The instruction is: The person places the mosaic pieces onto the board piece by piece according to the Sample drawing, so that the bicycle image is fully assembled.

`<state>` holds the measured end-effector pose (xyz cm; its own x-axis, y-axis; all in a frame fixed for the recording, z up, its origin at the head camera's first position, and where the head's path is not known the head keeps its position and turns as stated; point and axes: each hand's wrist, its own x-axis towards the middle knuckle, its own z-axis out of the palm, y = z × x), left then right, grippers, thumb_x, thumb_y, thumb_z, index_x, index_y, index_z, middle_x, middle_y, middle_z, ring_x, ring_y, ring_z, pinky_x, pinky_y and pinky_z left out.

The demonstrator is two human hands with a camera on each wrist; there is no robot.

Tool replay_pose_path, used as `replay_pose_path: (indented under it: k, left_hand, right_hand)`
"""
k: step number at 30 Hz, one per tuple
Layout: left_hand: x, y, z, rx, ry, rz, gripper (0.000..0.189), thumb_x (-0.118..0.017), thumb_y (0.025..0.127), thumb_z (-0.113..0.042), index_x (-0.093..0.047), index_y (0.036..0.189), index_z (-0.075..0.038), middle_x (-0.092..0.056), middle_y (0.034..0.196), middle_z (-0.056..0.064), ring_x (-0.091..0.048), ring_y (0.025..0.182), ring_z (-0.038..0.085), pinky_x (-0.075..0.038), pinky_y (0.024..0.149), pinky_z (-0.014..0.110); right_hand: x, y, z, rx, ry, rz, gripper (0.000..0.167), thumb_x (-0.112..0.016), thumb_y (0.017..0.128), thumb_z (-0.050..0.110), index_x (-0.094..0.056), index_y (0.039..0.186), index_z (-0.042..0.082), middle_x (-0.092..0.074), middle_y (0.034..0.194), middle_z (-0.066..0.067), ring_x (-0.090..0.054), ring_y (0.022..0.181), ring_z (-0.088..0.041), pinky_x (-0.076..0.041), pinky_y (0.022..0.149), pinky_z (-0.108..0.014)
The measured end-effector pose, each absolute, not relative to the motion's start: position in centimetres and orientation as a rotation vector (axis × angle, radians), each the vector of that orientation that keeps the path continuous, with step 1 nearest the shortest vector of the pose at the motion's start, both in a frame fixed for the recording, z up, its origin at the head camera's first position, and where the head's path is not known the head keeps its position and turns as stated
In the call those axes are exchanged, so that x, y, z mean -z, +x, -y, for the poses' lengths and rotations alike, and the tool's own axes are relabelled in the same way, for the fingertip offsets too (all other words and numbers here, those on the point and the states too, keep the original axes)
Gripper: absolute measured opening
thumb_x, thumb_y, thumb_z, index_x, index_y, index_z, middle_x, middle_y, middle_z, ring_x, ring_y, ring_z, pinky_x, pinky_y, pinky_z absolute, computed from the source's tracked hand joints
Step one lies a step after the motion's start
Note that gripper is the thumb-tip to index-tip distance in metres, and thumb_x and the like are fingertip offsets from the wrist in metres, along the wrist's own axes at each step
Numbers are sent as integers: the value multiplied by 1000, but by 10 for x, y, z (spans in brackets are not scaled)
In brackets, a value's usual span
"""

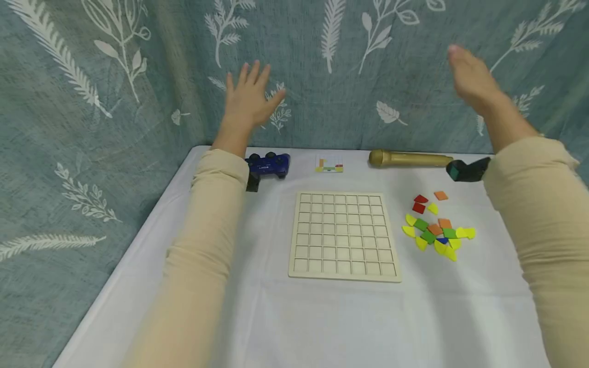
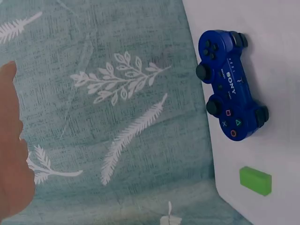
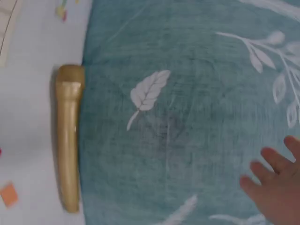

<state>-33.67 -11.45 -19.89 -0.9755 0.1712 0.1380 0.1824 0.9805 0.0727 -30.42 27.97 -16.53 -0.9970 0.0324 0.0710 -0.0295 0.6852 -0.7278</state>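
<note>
My left hand (image 1: 248, 102) is raised with its fingers spread, in front of the curtain and above the blue game controller (image 1: 271, 164). It holds nothing. Over on the right my right hand (image 1: 474, 79) is held up too, its fingers straight and empty, higher than the gold microphone (image 1: 409, 158). Between the forearms a pale square grid board (image 1: 345, 278) lies flat on the white table. To its right are scattered several small flat pieces (image 1: 429, 236) in yellow, green, orange, red and blue. Behind the board lies a small printed card (image 1: 329, 164) with coloured shapes.
A blue-green curtain (image 1: 313, 102) with white leaf prints hangs right behind the table's far edge and along the left side. In the left wrist view a green block (image 2: 255, 181) lies near the controller. A dark wrist-camera mount (image 1: 468, 169) shows by the right sleeve.
</note>
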Motion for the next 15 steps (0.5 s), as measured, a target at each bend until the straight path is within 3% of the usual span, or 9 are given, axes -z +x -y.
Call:
replay_pose_path:
  k: [3,5,8,10,13,15]
  left_hand:
    - [206,-338,121,228,-345,2977,73,-20,98,-59,7,153,-19,12,158,6,15,142,26,15,108,51]
    - [213,-337,125,298,-403,2955,74,-23,99,-59,5,154,-19,9,158,7,12,143,28,14,109,52]
    - [226,-335,133,433,-484,2919,75,-30,99,-56,1,154,-17,6,159,8,10,143,28,13,109,52]
    - [236,-331,136,519,-527,2890,75,-32,99,-55,0,154,-16,6,158,7,11,143,26,12,109,52]
    - [251,-322,137,631,-571,2858,74,-33,99,-55,0,154,-18,6,158,4,12,142,21,12,110,48]
    - [262,-316,135,677,-613,2841,75,-35,99,-54,-2,155,-16,6,159,5,12,143,19,12,111,47]
  right_hand:
    - [180,-295,-306,-1831,-11,2504,65,-15,98,55,-6,155,26,-5,159,2,-5,144,-14,-6,114,-31]
    - [193,-289,-324,-2169,22,2241,62,-23,98,53,-17,154,26,-20,156,-3,-13,143,-13,-16,112,-26]
    - [215,-277,-348,-2582,75,1886,63,-37,97,51,-25,152,24,-44,140,-5,-18,142,-15,-34,104,-27]
    - [229,-270,-361,-2738,131,1752,67,-45,95,50,-24,152,23,-54,127,-5,-31,137,-18,-44,96,-28]
    - [251,-257,-373,-2892,233,1652,67,-46,96,46,-19,153,24,-59,118,-9,-51,122,-22,-50,89,-31]
    - [266,-247,-379,-2980,295,1598,60,-43,98,42,-25,152,23,-59,119,-12,-60,111,-25,-50,89,-35]
